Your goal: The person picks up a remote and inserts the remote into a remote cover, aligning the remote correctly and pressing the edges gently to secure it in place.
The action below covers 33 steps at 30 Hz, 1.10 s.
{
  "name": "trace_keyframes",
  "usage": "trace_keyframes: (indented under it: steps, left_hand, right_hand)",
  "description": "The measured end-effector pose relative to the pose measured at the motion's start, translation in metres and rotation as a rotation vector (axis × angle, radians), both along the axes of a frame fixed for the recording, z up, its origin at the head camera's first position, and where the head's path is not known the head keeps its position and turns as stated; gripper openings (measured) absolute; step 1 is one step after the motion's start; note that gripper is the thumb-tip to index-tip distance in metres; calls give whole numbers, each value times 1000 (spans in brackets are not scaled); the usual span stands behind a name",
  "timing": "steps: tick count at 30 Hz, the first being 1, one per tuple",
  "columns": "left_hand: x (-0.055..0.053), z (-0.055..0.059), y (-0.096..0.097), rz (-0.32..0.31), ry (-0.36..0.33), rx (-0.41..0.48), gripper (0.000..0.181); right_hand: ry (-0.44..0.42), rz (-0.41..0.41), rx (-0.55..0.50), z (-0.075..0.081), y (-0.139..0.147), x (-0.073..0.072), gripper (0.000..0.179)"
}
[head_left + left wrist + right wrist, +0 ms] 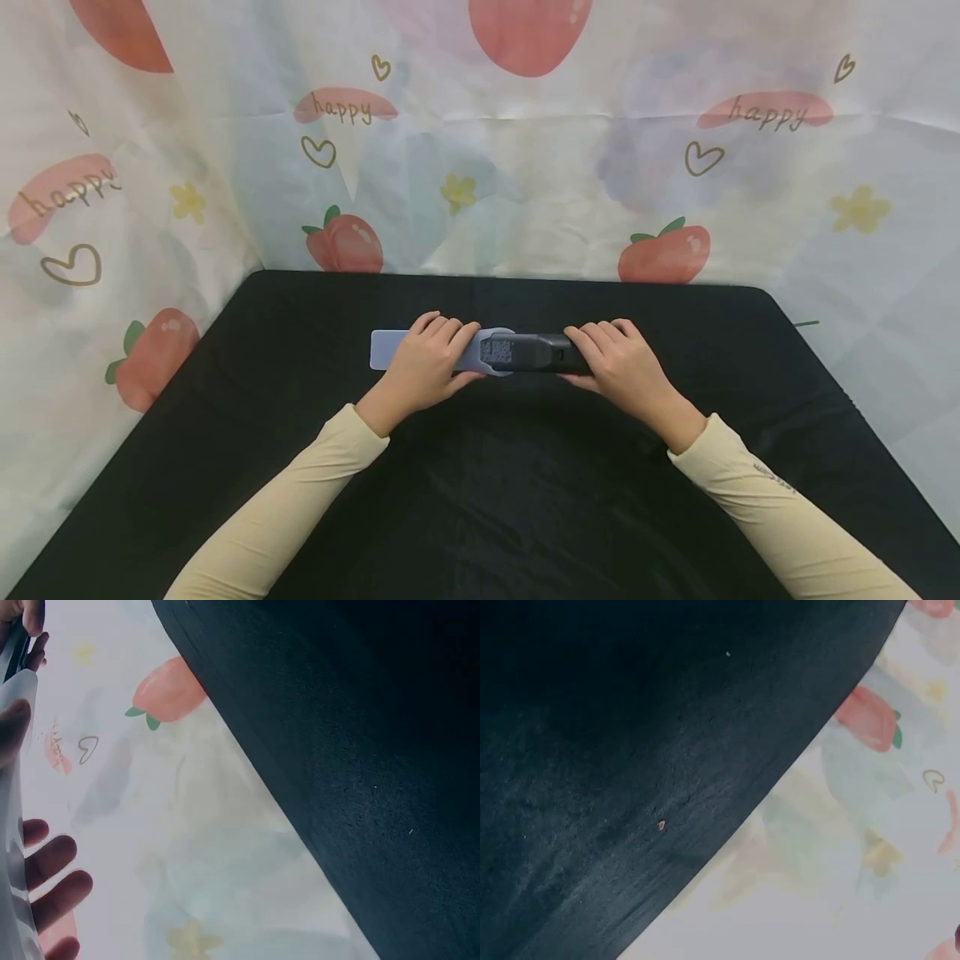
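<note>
A long, flat item lies level across the middle of the head view, made of a pale lavender piece [388,349] on the left and a black piece [531,353] on the right. The black piece carries a small printed label and its end overlaps the lavender one. My left hand [426,360] grips the lavender piece, thumb on the near side and fingers over the far side. My right hand [624,367] holds the black piece by its right end. In the left wrist view the pale piece [10,855] runs along the left edge between thumb and fingers.
Below the hands spreads a black-covered table [510,500] with rounded far corners. A pale curtain [540,192] printed with fruit, hearts and the word "happy" hangs behind it and along both sides. Small specks [661,824] dot the black surface in the right wrist view.
</note>
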<state>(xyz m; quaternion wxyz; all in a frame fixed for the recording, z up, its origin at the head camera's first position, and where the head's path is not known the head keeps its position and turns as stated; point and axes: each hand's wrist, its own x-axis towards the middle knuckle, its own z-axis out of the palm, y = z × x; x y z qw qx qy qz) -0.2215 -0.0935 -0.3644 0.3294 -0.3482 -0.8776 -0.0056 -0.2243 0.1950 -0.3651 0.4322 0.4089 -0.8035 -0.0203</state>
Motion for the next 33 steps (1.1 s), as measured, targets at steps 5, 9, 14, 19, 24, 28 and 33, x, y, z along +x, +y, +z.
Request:
trace_keyframes:
  steps: [5, 9, 14, 19, 24, 28, 33]
  left_hand:
    - [0, 1, 1, -34, -3, 3, 59]
    - [0, 2, 1, -57, 4, 4, 58]
    - [0, 3, 2, -72, -3, -6, 57]
    - [1, 2, 4, -76, -13, -11, 56]
    - [1, 1, 5, -73, -19, -11, 57]
    - [0, 3, 5, -40, -10, 2, 65]
    - [-1, 6, 4, -15, 81, 30, 70]
  right_hand:
    - [-2, -2, 4, 1, -2, 2, 63]
    - [-3, 14, -11, 2, -4, 2, 62]
    - [-3, 47, -26, 1, -7, 2, 62]
    - [1, 61, -34, 0, -11, 2, 63]
    - [8, 39, -21, 0, -10, 2, 64]
    - [7, -12, -6, 1, -10, 3, 63]
    - [-22, -72, -3, 5, -9, 3, 62]
